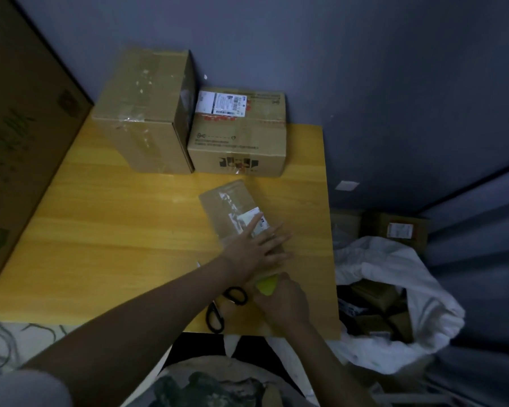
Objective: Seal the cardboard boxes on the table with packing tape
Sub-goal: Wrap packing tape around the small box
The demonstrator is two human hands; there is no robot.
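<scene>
Two hands work on one small flat box (229, 204), which lies on the near right part of the table (115, 230) with its long axis running from 11 o'clock to 5 o'clock. The left hand (257, 248) presses flat on it, fingers straight. The right hand (282, 301), at the box's 5 o'clock end, grips a yellow-green tape dispenser (267, 284), so the box lies toward 11 o'clock from it. The brown cardboard carries a white label and glossy old tape.

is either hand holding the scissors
No, the scissors lie on the table beside the right hand, which grips a yellow tape dispenser.
</scene>
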